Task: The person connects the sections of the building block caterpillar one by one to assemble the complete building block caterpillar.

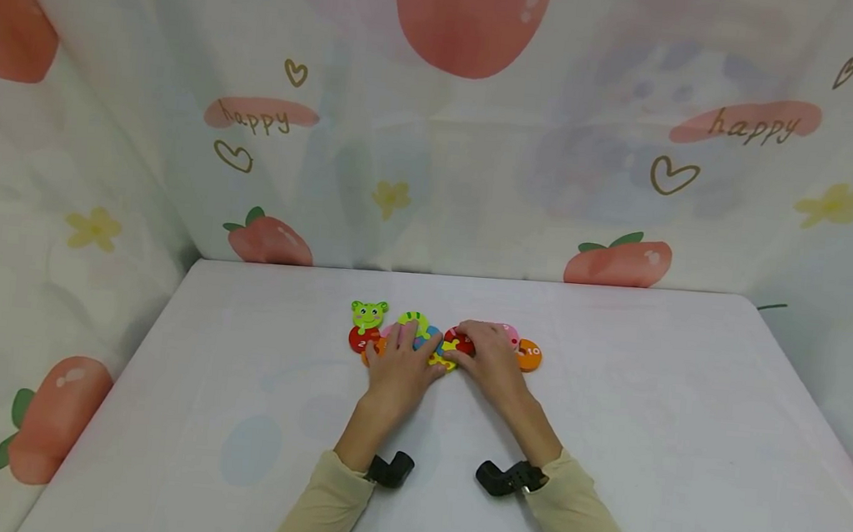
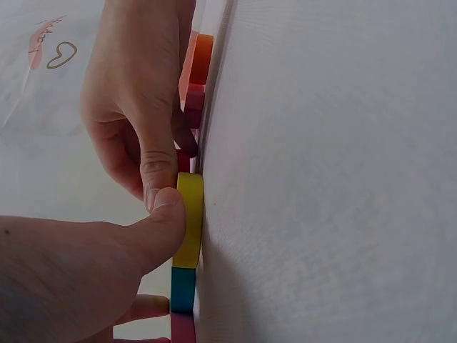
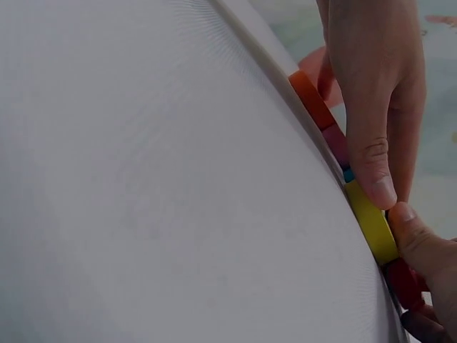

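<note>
A colourful caterpillar-shaped number puzzle (image 1: 414,322) lies flat across the middle of the table, with a green animal-face piece (image 1: 368,313) at its left end. Over its left part my left hand (image 1: 397,376) rests with spread fingers, and in the left wrist view the thumb touches the top of a yellow piece (image 2: 190,225). My right hand (image 1: 497,368) pinches a red puzzle piece (image 3: 403,284) between thumb and fingers, right beside the yellow one. At the right end sits an orange piece (image 1: 530,356) marked 10. Both hands hide some of the middle pieces.
The pieces lie on a white-covered table (image 1: 182,414). A printed curtain (image 1: 463,177) with strawberries and hearts hangs behind the far edge and along the sides. Black wrist mounts (image 1: 391,469) stick out inward from both sleeves.
</note>
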A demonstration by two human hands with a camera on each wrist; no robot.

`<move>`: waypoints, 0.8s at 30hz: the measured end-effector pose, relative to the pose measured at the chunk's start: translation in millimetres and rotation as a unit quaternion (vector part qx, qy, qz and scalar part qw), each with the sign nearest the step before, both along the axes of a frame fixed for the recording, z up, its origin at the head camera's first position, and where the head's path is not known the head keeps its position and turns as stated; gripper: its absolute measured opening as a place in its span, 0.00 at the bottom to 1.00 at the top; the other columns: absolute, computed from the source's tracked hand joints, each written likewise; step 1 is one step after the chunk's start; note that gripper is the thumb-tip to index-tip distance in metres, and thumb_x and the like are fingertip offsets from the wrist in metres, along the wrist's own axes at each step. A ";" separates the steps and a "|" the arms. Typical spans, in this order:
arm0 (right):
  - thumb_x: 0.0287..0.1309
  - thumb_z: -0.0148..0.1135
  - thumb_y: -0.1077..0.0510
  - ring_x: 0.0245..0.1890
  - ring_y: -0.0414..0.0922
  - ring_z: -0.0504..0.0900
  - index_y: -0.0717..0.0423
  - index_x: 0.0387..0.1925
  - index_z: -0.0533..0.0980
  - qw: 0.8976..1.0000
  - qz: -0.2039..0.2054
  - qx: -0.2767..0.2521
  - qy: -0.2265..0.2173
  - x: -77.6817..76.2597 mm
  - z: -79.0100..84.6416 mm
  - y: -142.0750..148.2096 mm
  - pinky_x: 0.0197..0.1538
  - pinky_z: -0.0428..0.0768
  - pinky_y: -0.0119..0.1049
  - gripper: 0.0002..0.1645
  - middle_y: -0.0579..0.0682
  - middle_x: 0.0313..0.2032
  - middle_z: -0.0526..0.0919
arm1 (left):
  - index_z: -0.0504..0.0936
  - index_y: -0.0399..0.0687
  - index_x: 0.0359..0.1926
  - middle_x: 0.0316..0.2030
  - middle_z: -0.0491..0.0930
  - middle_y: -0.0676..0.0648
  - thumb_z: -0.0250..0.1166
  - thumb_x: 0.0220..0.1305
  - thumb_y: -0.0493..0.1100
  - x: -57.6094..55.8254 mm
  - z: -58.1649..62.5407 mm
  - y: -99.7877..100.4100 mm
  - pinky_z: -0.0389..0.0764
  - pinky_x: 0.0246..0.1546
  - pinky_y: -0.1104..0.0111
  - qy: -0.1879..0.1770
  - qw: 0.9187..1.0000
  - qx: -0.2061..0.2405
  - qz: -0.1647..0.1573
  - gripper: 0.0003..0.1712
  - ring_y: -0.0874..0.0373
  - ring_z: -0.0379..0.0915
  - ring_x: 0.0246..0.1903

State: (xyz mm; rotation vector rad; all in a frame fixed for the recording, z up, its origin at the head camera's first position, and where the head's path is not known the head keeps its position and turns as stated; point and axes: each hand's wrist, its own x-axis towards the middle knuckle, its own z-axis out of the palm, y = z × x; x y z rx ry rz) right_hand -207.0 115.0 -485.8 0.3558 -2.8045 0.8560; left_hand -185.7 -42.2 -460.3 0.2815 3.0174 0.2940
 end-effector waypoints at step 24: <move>0.52 0.72 0.49 0.68 0.61 0.62 0.60 0.67 0.64 0.997 -0.039 0.019 -0.070 4.3 5.3 58.0 0.63 0.72 0.59 0.44 0.63 0.67 0.66 | 0.66 0.63 0.70 0.72 0.57 0.41 0.59 0.63 0.63 -3.6 2.2 14.9 0.51 0.64 0.28 -0.032 0.997 0.050 0.043 0.35 0.37 0.46 0.74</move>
